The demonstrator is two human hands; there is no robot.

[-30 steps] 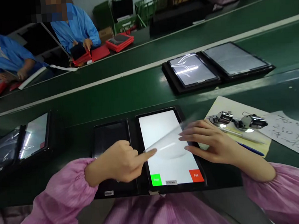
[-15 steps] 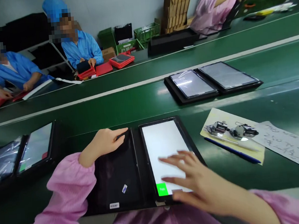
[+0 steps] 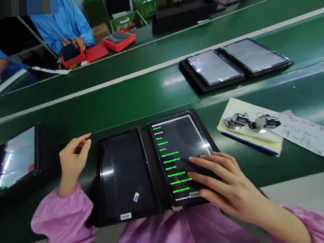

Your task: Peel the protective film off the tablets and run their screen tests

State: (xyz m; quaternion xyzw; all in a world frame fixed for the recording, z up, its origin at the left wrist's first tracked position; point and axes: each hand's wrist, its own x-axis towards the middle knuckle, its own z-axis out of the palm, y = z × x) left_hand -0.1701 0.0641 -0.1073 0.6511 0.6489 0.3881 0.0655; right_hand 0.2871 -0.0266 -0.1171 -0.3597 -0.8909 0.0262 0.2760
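Observation:
A black tray [image 3: 148, 167] in front of me holds two tablets side by side. The right tablet [image 3: 178, 150] shows a black screen with a list of green text lines. The left tablet [image 3: 125, 173] is dark, with small stickers near its lower edge. My right hand [image 3: 223, 184] lies over the lower right of the lit tablet, fingers spread, fingertips touching the screen. My left hand [image 3: 72, 158] hovers over the green belt just left of the tray, fingers loosely curled and apart, holding nothing.
Another black tray with two tablets [image 3: 233, 63] sits further up the green belt [image 3: 138, 101]. A tray with a tablet [image 3: 16, 159] is at the left. A yellow sheet with two metal counters [image 3: 249, 124], a blue pen [image 3: 248, 142] and a handwritten paper [image 3: 305, 132] lie right. Workers in blue sit at the far side.
The right tablet's screen went from white with Pass and Fail buttons to a black menu of green text. My left hand left the tray's top edge and moved left.

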